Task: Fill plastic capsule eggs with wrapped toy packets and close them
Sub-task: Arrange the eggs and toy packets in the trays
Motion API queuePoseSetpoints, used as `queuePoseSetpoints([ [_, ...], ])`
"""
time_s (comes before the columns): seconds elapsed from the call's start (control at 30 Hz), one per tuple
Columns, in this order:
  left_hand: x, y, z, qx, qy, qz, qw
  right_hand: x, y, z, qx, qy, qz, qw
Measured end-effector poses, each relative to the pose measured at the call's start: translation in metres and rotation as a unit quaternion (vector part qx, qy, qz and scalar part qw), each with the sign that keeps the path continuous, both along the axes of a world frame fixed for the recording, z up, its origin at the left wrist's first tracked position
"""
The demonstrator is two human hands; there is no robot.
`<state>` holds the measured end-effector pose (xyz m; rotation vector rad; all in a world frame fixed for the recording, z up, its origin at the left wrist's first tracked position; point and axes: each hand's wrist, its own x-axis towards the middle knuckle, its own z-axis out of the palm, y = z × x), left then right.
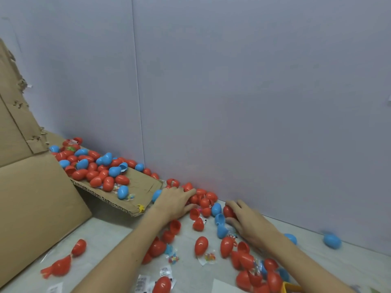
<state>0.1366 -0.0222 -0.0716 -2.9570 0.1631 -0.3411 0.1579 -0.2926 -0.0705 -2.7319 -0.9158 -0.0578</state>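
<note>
Red and blue plastic capsule eggs lie scattered on a pale floor along a grey wall. My left hand point(174, 203) reaches into a heap of red eggs point(204, 200) at the wall's foot, fingers spread flat over them. My right hand point(246, 222) curls round a red egg point(228, 211) just right of that heap. Open red halves point(195, 214) and open blue halves point(220, 219) lie between my hands. Wrapped toy packets point(208, 258) sit on the floor nearer to me, one beside a closed red egg point(201, 245).
A torn cardboard flap point(137, 187) at the left carries several more red and blue eggs. A large cardboard box point(36, 197) stands beside it. A cluster of red eggs point(254, 271) lies under my right forearm. A lone blue egg point(332, 241) rests near the wall at right.
</note>
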Motion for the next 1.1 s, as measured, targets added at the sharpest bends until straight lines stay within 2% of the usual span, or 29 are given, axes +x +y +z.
queuePoseSetpoints([
  [0.1, -0.010, -0.002, 0.001, -0.026, -0.016, -0.026, 0.999, -0.011, -0.002, 0.009, 0.063, 0.013, -0.010, 0.998],
  [0.17, -0.018, -0.002, 0.002, -0.071, -0.025, -0.037, 0.996, -0.026, -0.001, 0.024, 0.164, 0.043, -0.021, 0.985],
  [0.23, -0.030, 0.000, 0.005, -0.140, -0.033, -0.038, 0.989, -0.048, -0.002, 0.043, 0.257, 0.118, -0.020, 0.959],
  [0.3, -0.044, 0.003, 0.010, -0.223, -0.041, -0.038, 0.973, -0.078, -0.007, 0.061, 0.287, 0.193, 0.011, 0.938],
  [0.4, -0.069, 0.009, 0.019, -0.375, -0.066, -0.033, 0.924, -0.127, -0.023, 0.075, 0.301, 0.243, 0.083, 0.919],
  [0.47, -0.091, 0.008, 0.028, -0.422, -0.089, -0.030, 0.902, -0.161, -0.032, 0.080, 0.296, 0.264, 0.096, 0.913],
  [0.6, -0.147, -0.016, 0.052, -0.478, -0.109, -0.049, 0.870, -0.221, -0.041, 0.070, 0.222, 0.200, 0.093, 0.950],
  [0.7, -0.198, -0.047, 0.066, -0.503, -0.117, -0.087, 0.852, -0.255, -0.040, 0.057, 0.160, 0.181, 0.128, 0.962],
  [0.77, -0.231, -0.064, 0.068, -0.499, -0.118, -0.112, 0.851, -0.265, -0.044, 0.052, 0.108, 0.137, 0.141, 0.975],
  [0.87, -0.270, -0.075, 0.055, -0.413, -0.078, -0.117, 0.900, -0.256, -0.054, 0.055, 0.100, 0.025, 0.113, 0.988],
  [0.97, -0.291, -0.075, 0.042, -0.296, -0.010, -0.118, 0.948, -0.203, -0.067, 0.059, 0.151, -0.027, -0.007, 0.988],
  [1.03, -0.297, -0.074, 0.038, -0.261, 0.012, -0.136, 0.956, -0.156, -0.080, 0.058, 0.110, -0.022, -0.116, 0.987],
  [1.1, -0.299, -0.075, 0.039, -0.240, 0.032, -0.143, 0.960, -0.116, -0.093, 0.052, 0.054, 0.004, -0.177, 0.983],
])
